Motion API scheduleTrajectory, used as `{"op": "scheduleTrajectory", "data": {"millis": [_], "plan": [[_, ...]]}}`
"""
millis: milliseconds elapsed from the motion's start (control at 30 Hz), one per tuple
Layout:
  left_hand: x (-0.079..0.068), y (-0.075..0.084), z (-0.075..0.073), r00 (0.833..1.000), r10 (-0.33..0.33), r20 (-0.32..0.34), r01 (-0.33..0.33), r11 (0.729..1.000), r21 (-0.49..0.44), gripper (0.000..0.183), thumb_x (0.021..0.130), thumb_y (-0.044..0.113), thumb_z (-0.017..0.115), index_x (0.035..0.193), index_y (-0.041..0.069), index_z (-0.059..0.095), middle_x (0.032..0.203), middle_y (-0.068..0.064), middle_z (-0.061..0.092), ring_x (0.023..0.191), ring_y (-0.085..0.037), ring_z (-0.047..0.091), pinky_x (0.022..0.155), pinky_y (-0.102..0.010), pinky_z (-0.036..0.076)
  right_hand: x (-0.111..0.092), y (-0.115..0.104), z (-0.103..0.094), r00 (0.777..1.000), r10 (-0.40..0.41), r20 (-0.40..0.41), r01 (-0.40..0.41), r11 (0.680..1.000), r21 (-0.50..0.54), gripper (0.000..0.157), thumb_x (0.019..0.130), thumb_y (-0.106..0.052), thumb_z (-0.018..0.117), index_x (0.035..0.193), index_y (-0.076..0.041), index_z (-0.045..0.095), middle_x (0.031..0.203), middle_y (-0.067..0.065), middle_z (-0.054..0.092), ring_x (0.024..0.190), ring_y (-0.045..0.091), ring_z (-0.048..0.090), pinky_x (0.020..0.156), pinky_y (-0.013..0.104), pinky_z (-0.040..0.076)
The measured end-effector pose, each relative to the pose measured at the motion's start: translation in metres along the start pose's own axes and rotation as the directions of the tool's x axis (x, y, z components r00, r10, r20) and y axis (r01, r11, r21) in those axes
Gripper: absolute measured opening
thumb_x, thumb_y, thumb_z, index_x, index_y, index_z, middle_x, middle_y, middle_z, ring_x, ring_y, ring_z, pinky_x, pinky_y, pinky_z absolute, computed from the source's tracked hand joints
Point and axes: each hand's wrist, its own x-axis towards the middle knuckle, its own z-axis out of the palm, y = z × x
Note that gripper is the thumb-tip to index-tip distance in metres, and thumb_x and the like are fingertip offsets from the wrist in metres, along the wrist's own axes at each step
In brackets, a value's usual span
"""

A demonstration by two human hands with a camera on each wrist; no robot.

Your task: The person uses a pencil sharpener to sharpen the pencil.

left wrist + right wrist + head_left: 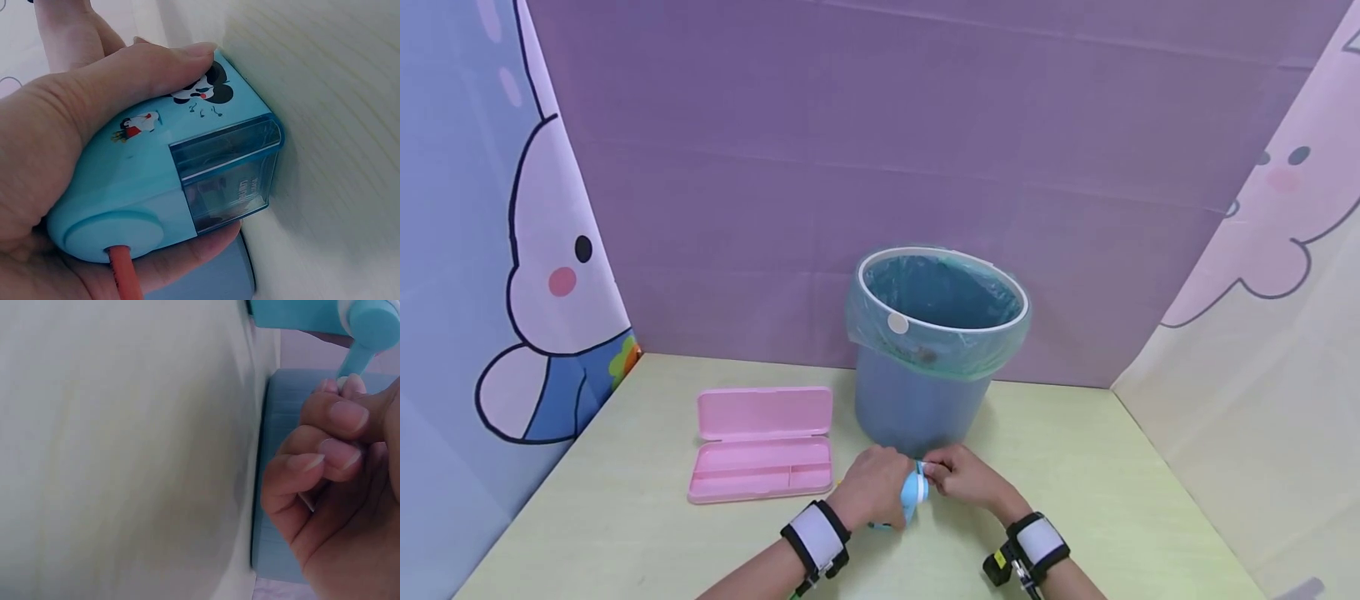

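Observation:
A light-blue crank pencil sharpener with cartoon prints sits on the table in front of the bin. My left hand grips its body, thumb over the printed side and fingers around the other. A red pencil sticks out of the sharpener's round front in the left wrist view; its tip is hidden inside. The clear shavings drawer faces the tabletop side. On the opposite end, my right hand pinches the knob of the crank handle between thumb and fingers, the other fingers curled.
Left of the hands lies an open pink pencil case, its lid tilted back and its compartments showing. A blue waste bin with a green liner stands just behind the hands. Purple cloth hangs behind the pale table.

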Motion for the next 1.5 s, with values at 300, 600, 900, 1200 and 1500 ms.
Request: {"op": "scheduleTrajectory", "data": {"millis": [300, 600, 900, 1200, 1500], "plan": [[0.0002, 0.0002, -0.0002, 0.999, -0.014, 0.032, 0.014, 1.0, -0.022, 0.045, 0.053, 0.034, 0.091, 0.084, 0.019, 0.063, 0.069, 0.01, 0.052, 0.065, -0.01, 0.047, 0.063, -0.027, 0.04, -0.001, -0.0043, 0.0015, 1.0, 0.021, -0.005, -0.021, 0.997, -0.069, 0.032, 0.1, -0.013, 0.051, 0.068, -0.01, 0.054, 0.056, -0.008, 0.039, 0.05, 0.005, 0.035, 0.049, 0.022, 0.03], [0.0008, 0.0008, -0.0009, 1.0, -0.015, 0.022, 0.015, 1.0, -0.002, 0.044, 0.052, 0.034, 0.091, 0.081, 0.019, 0.062, 0.067, 0.01, 0.051, 0.064, -0.01, 0.046, 0.061, -0.027, 0.04, 0.0001, 0.0005, 0.0053, 1.0, 0.002, 0.001, -0.002, 0.99, -0.144, 0.032, 0.099, -0.014, 0.051, 0.067, -0.016, 0.052, 0.056, -0.011, 0.04, 0.05, 0.003, 0.037, 0.05, 0.021, 0.031], [-0.0003, 0.0022, -0.003, 0.999, -0.022, 0.032, 0.022, 1.0, -0.009, 0.042, 0.053, 0.032, 0.091, 0.08, 0.019, 0.061, 0.067, 0.01, 0.05, 0.064, -0.011, 0.045, 0.063, -0.027, 0.039, -0.0025, -0.0004, 0.0079, 1.0, -0.002, 0.002, 0.003, 0.98, -0.199, 0.03, 0.094, -0.006, 0.049, 0.067, -0.018, 0.053, 0.058, -0.011, 0.04, 0.054, 0.004, 0.039, 0.053, 0.022, 0.032], [-0.0005, 0.0019, -0.0024, 1.0, -0.011, 0.012, 0.011, 1.0, -0.001, 0.041, 0.052, 0.032, 0.09, 0.078, 0.019, 0.061, 0.066, 0.01, 0.051, 0.064, -0.01, 0.046, 0.061, -0.027, 0.039, -0.0051, -0.002, 0.0088, 0.999, -0.006, 0.04, 0.017, 0.966, -0.258, 0.026, 0.088, -0.002, 0.047, 0.069, -0.017, 0.057, 0.06, -0.012, 0.042, 0.057, 0.004, 0.04, 0.055, 0.022, 0.033], [-0.0009, 0.0014, -0.0024, 1.0, 0.001, -0.002, -0.001, 1.0, -0.004, 0.042, 0.051, 0.032, 0.091, 0.078, 0.019, 0.062, 0.066, 0.011, 0.051, 0.063, -0.01, 0.046, 0.061, -0.026, 0.039, -0.005, -0.002, 0.0084, 0.998, 0.011, 0.054, 0.004, 0.967, -0.256, 0.025, 0.088, -0.002, 0.048, 0.069, -0.016, 0.057, 0.059, -0.012, 0.041, 0.055, 0.004, 0.039, 0.054, 0.022, 0.032]]}}
